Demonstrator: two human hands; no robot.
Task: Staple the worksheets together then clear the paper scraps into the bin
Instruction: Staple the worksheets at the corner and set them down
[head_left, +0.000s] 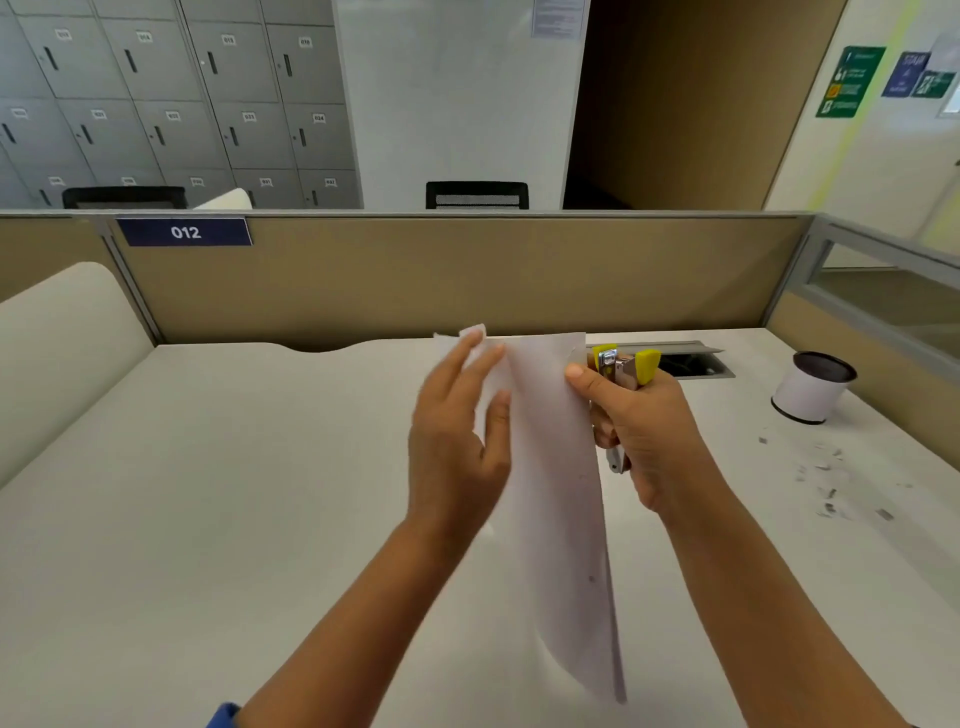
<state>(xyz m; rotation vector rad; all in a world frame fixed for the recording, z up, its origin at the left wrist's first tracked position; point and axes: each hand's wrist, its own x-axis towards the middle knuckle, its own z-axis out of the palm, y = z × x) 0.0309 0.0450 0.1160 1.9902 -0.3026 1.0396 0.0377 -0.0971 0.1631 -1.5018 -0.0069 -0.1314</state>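
While right hand (641, 426) grips stapler (626, 371), left hand (457, 426) steadies worksheets (556, 467).

Both forearms reach forward over the desk (260, 519), bare to near the elbows. The left hand (457, 431) is raised left of the worksheets (556, 493), fingers straight, fingertips touching the paper. The right hand (644, 431), right of the worksheets, grips a yellow stapler (626, 371); its thumb seems to press the sheets' edge.

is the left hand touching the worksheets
Touching: the head view shows the left hand with its straight fingers laid against the held-up worksheets.
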